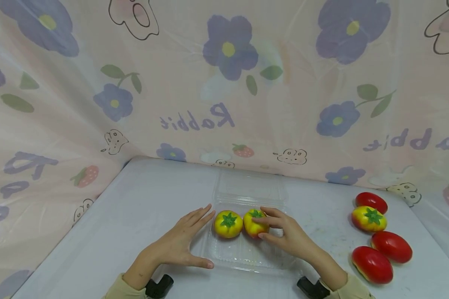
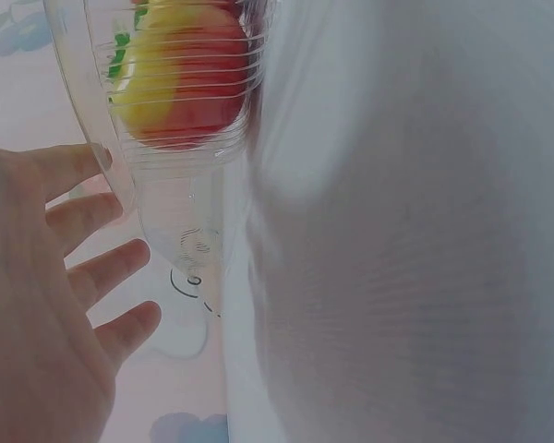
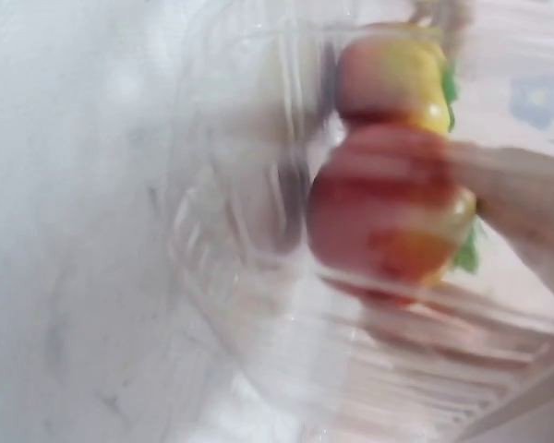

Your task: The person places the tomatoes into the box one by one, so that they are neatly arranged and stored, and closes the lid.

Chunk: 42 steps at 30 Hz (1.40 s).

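A transparent hinged plastic box (image 1: pixel 243 257) lies with its lid (image 1: pixel 250 185) folded back behind it. Two yellow-and-red, tomato-shaped fruits with green leafy tops sit side by side in it: a left fruit (image 1: pixel 228 224) and a right fruit (image 1: pixel 255 226). My right hand (image 1: pixel 289 232) grips the right fruit between thumb and fingers. At the box's left edge my left hand (image 1: pixel 181 241) spreads its fingers and holds nothing. Through the ribbed wall, the left wrist view shows a fruit (image 2: pixel 185 83) beyond the left fingertips. The right wrist view is blurred, but the held fruit (image 3: pixel 383 208) shows.
To the right on the white-covered table (image 1: pixel 153 182) lie a yellow-and-red fruit with a green top (image 1: pixel 369 219) and three glossy red oval pieces, the nearest red piece (image 1: pixel 372 265) by the front. A flowered curtain (image 1: pixel 187 79) hangs behind the table and at its left.
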Motion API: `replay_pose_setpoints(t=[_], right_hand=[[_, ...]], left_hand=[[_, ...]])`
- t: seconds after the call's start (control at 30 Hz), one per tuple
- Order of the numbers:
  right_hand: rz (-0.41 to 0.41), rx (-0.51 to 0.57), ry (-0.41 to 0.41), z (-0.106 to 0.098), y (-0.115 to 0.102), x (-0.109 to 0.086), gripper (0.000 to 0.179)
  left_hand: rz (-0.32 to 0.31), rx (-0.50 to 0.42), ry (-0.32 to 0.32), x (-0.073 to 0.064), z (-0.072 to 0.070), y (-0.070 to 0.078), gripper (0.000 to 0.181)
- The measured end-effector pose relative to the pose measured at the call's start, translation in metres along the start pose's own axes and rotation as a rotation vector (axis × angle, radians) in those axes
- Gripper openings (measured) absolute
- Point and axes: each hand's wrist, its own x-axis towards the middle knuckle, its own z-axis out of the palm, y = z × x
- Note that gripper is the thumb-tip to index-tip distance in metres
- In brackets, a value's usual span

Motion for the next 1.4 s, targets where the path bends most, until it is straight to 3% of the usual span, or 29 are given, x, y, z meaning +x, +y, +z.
replay_pose_setpoints(t=[0.33, 0.63, 0.83, 1.4], right_hand=[[-0.055, -0.014, 0.06, -0.004, -0.001, -0.007, 0.032], [-0.078, 0.041, 0.112, -0.008, 0.003, -0.014, 0.031], [-0.027, 0.09, 0.161, -0.011, 0.005, -0.02, 0.033], [0.065, 0.066, 0.247, -0.026, 0.007, -0.031, 0.03]], left_hand=[[0.005, -0.004, -0.003, -0.001, 0.0, 0.0, 0.113], [-0.004, -0.007, -0.004, -0.001, 0.001, 0.001, 0.113], [0.001, 0.002, -0.004, 0.0, 0.0, 0.001, 0.114], [-0.007, 0.006, -0.011, 0.0, 0.0, -0.001, 0.114]])
